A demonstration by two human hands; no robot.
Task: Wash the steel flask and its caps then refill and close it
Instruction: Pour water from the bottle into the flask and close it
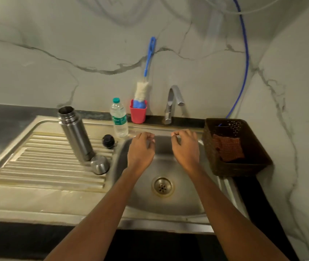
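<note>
Steel flask (pixel 75 132) stands uncapped on the drainboard (pixel 42 166), left of the sink (pixel 168 208). Its steel cap (pixel 100 164) sits at its foot, and the black cap (pixel 108 141) lies just beside. The left hand (pixel 141 150) and right hand (pixel 185 147) hover over the sink, apart, fingers loosely curled and holding nothing. Behind them are a bottle (pixel 119 119), a red cup (pixel 138 112) holding a brush (pixel 142 89), and the tap (pixel 172 104). A basket (pixel 244 166) with an orange cloth (pixel 228 147) sits to the right. The bottle's green label is too blurred to read.
</note>
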